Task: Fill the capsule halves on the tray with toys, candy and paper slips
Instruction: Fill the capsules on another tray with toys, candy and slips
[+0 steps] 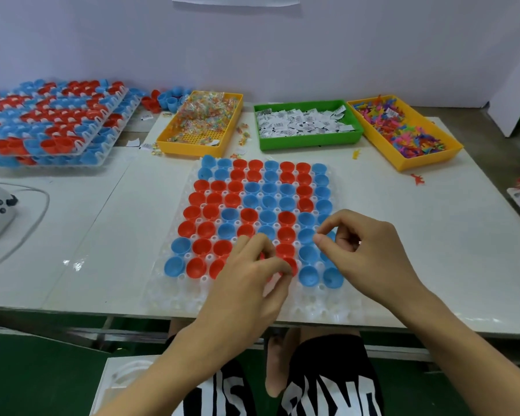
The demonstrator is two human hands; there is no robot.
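Left hand (246,283) pinches a red capsule half (291,265) on the tray (168,292); right hand (370,250) hovers, grip curled, seemingly empty.

A white table (108,235) stands against a pale wall (252,49).

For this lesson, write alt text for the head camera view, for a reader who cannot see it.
Two hands, left and right, work over a clear tray of empty red and blue capsule halves. Behind sit bins of candy, paper slips and toys.
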